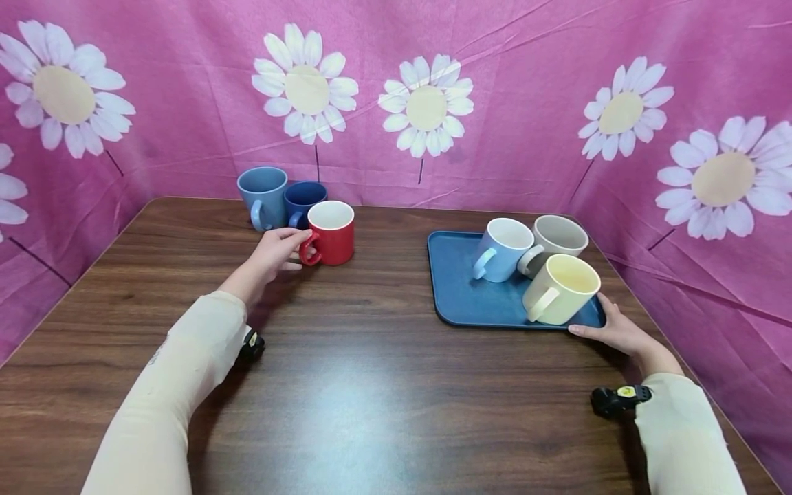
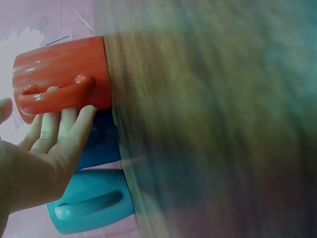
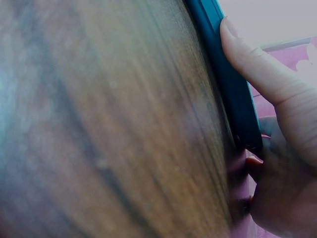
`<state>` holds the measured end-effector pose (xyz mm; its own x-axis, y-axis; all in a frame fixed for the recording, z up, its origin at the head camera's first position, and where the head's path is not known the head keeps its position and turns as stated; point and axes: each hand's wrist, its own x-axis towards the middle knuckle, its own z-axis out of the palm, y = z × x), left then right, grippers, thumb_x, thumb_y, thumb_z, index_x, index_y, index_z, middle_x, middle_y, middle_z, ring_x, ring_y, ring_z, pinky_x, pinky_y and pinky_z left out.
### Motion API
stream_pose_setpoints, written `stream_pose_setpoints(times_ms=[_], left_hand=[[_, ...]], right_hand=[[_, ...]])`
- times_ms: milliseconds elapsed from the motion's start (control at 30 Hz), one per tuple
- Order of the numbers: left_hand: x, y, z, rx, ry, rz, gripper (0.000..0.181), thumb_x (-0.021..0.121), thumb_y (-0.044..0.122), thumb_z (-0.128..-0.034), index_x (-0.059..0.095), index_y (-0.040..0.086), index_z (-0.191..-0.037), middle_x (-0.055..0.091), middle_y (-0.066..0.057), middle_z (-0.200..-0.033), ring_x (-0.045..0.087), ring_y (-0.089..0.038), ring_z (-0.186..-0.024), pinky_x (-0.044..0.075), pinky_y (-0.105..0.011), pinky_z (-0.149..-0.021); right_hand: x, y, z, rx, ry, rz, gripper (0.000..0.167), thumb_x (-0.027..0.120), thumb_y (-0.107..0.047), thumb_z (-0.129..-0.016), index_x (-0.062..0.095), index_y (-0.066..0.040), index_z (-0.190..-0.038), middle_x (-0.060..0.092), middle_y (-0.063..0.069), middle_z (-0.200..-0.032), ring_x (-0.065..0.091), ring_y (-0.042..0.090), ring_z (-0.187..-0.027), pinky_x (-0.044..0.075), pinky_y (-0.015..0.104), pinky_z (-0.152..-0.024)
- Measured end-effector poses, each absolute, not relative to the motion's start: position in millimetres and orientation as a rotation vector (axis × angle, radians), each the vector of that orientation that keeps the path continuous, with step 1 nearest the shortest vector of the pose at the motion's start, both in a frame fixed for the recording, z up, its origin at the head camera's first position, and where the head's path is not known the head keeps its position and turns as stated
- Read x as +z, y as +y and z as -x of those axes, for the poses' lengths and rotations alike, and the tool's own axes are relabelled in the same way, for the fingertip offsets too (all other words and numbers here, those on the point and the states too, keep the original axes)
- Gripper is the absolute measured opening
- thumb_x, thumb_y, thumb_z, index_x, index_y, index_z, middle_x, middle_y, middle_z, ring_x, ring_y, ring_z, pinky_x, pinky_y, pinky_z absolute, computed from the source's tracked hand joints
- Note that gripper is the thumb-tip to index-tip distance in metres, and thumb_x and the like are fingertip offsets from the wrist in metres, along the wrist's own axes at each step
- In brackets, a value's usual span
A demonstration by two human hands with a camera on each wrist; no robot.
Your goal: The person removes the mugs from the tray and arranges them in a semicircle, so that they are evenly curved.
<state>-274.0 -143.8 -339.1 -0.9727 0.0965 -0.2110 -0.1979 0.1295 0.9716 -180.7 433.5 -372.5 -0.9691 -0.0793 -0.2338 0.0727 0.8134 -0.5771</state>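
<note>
A red mug (image 1: 337, 237) with a white inside stands upright on the table. My left hand (image 1: 275, 258) is at its handle (image 2: 59, 97). In the left wrist view the fingers reach behind the handle, one fingertip showing above it, and the thumb stays apart. A dark blue mug (image 1: 304, 197) and a larger blue mug (image 1: 262, 189) stand behind the red one. My right hand (image 1: 619, 330) holds the near right corner of a dark blue tray (image 1: 458, 295), thumb along its front edge, fingers at its right side. The tray bears a light blue mug (image 1: 504, 251), a grey mug (image 1: 559, 235) and a cream mug (image 1: 563, 292).
The wooden table (image 1: 383, 385) runs back to a pink cloth (image 1: 520, 137) with white flowers. The tray lies at the table's right, close to its edge. Black wrist devices are on my left sleeve (image 1: 204, 337) and right sleeve (image 1: 687, 426).
</note>
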Motion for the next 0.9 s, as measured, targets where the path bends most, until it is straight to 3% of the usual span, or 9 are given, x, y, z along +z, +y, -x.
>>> stream_pose_setpoints(times_ms=[133, 200, 433, 633, 733, 900], left_hand=[[-339, -150, 270, 1.909, 2.188, 0.082, 0.056, 0.055, 0.039, -0.0825, 0.043, -0.004, -0.117, 0.051, -0.022, -0.109, 0.053, -0.027, -0.092, 0.039, -0.045, -0.082], [-338, -153, 268, 1.896, 2.19, 0.078, 0.058, 0.055, 0.04, -0.082, 0.042, -0.003, -0.119, 0.047, -0.024, -0.114, 0.05, -0.029, -0.097, 0.038, -0.044, -0.084], [-330, -158, 257, 1.926, 2.256, 0.05, 0.049, 0.059, 0.039, -0.0793, 0.048, 0.001, -0.109, 0.057, -0.009, -0.099, 0.052, -0.028, -0.097, 0.039, -0.042, -0.085], [-319, -157, 253, 2.113, 2.323, 0.037, 0.034, 0.062, 0.031, -0.079, 0.055, 0.004, -0.099, 0.061, -0.007, -0.09, 0.057, -0.023, -0.087, 0.048, -0.026, -0.065], [-311, -155, 252, 2.203, 2.305, 0.02, 0.031, 0.064, 0.027, -0.0781, 0.057, 0.004, -0.097, 0.063, -0.004, -0.086, 0.059, -0.02, -0.082, 0.049, -0.023, -0.06], [-299, -147, 249, 2.244, 2.285, -0.051, 0.03, 0.064, 0.025, -0.0782, 0.058, 0.003, -0.098, 0.062, -0.004, -0.091, 0.059, -0.02, -0.084, 0.049, -0.026, -0.065]], right_hand=[[-373, 434, 181, -0.889, 2.748, -0.001, 0.1, 0.059, -0.035, -0.08, -0.016, 0.01, -0.128, -0.011, 0.043, -0.125, -0.018, 0.051, -0.112, -0.004, 0.062, -0.088], [-373, 434, 181, -0.891, 2.747, 0.0, 0.1, 0.059, -0.035, -0.08, -0.016, 0.01, -0.128, -0.011, 0.042, -0.125, -0.018, 0.051, -0.112, -0.004, 0.062, -0.088], [-372, 434, 181, -0.886, 2.745, -0.008, 0.101, 0.059, -0.036, -0.079, -0.017, 0.009, -0.128, -0.012, 0.042, -0.125, -0.018, 0.051, -0.113, -0.004, 0.062, -0.088], [-371, 434, 181, -0.885, 2.738, -0.025, 0.101, 0.06, -0.036, -0.079, -0.017, 0.009, -0.128, -0.013, 0.042, -0.125, -0.019, 0.05, -0.113, -0.004, 0.062, -0.088], [-371, 433, 181, -0.888, 2.738, -0.027, 0.101, 0.059, -0.036, -0.079, -0.017, 0.009, -0.128, -0.013, 0.042, -0.125, -0.019, 0.05, -0.113, -0.004, 0.062, -0.088], [-371, 433, 181, -0.882, 2.742, -0.027, 0.101, 0.06, -0.036, -0.079, -0.016, 0.009, -0.129, -0.012, 0.042, -0.125, -0.018, 0.051, -0.113, -0.003, 0.063, -0.088]])
